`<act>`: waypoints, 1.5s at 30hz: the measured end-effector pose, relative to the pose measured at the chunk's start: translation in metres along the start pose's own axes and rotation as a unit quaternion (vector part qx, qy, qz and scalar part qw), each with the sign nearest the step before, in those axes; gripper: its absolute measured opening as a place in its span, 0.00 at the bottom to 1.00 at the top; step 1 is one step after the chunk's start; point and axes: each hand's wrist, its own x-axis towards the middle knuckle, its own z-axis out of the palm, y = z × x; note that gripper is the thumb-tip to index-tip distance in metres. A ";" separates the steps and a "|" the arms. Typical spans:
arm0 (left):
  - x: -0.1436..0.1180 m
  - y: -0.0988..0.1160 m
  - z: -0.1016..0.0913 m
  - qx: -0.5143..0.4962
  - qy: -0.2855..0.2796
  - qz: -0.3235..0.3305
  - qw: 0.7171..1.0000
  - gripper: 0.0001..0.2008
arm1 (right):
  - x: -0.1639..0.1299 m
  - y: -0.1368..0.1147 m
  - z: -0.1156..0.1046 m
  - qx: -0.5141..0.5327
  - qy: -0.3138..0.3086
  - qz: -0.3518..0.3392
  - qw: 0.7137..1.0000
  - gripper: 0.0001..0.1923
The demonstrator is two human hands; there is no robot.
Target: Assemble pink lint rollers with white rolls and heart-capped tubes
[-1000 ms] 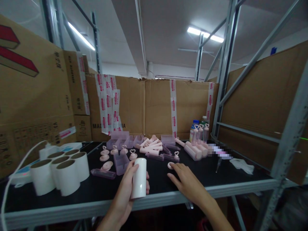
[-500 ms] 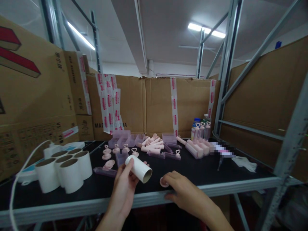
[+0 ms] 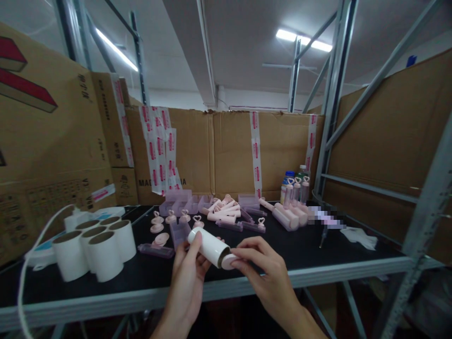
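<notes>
The white roll [image 3: 209, 246] is gripped by the left hand [image 3: 187, 282]; the pink cap [image 3: 229, 262] is pinched against its right end by the right hand [image 3: 268, 278].

My left hand [image 3: 189, 278] rises from below, palm turned inward, fingers and thumb curled closed in a grip. My right hand [image 3: 263, 268] reaches in from the lower right, thumb and fingertips [image 3: 237, 263] pinched together, meeting the left.
</notes>
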 end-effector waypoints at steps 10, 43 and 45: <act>-0.010 -0.005 0.002 0.010 -0.019 -0.006 1.000 0.21 | -0.005 0.002 0.017 0.054 0.070 0.039 0.995 0.14; -0.034 -0.014 0.013 0.159 -0.159 -0.028 0.974 0.33 | -0.009 0.006 0.003 -0.073 -0.111 0.003 0.991 0.67; -0.031 -0.018 0.013 0.165 -0.155 -0.039 0.973 0.35 | -0.011 0.010 0.004 -0.081 -0.131 0.003 0.988 0.70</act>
